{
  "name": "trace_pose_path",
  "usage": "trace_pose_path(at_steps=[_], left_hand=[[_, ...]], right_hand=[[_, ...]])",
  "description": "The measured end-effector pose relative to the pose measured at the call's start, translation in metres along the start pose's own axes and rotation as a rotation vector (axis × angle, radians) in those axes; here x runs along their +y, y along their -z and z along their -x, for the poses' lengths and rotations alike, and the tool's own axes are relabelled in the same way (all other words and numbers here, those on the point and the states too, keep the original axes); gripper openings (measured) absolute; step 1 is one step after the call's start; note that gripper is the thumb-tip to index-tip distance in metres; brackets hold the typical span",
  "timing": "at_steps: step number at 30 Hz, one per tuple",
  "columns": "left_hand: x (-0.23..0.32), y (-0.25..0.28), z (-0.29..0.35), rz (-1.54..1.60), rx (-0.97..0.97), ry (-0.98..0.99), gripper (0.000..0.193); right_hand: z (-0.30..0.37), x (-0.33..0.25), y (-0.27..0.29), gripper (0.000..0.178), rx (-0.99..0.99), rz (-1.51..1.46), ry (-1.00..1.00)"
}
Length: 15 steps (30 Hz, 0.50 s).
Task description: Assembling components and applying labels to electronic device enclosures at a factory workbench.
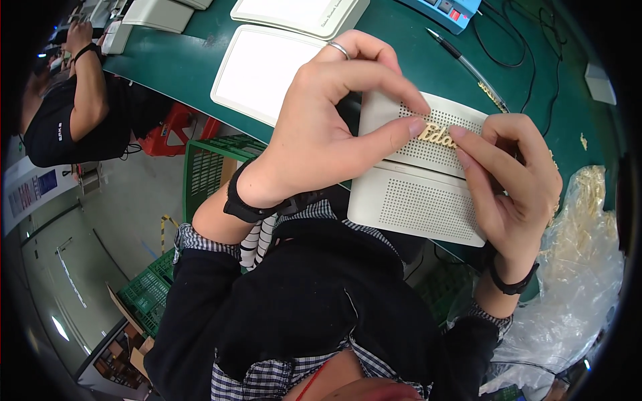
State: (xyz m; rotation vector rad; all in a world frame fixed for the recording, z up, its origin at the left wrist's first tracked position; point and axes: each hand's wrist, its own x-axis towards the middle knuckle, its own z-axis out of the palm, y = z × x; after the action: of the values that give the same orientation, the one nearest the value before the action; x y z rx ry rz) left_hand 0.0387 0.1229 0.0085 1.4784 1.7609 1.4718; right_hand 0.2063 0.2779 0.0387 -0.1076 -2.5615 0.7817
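Observation:
A small gold script nameplate lies on the dotted grille of a cream plastic cover. My left hand, with a ring on one finger, has its thumb and index fingertip close together at the nameplate's left end. At the other end, the index fingertip and thumb of my right hand touch the lettering, while its palm hangs over the cover's right side. A second cream perforated cover sits against the near edge of the first, partly overlapped by my right hand.
White-faced panels lie on the green table. Beyond the covers are a pen, a blue device and black cables. A clear plastic bag with gold pieces is at right. Green crates and another person are at left.

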Motion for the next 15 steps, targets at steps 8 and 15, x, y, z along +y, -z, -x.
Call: trace_pose_path(at_steps=[8, 15], left_hand=[[0.0, -0.007, 0.001, 0.444, 0.057, 0.248, 0.04], [-0.002, -0.011, 0.003, 0.34, 0.011, 0.143, 0.043]], right_hand=[[0.0, -0.002, 0.001, 0.025, -0.012, -0.022, 0.0], [0.0, -0.005, -0.001, 0.027, 0.032, -0.029, 0.008]])
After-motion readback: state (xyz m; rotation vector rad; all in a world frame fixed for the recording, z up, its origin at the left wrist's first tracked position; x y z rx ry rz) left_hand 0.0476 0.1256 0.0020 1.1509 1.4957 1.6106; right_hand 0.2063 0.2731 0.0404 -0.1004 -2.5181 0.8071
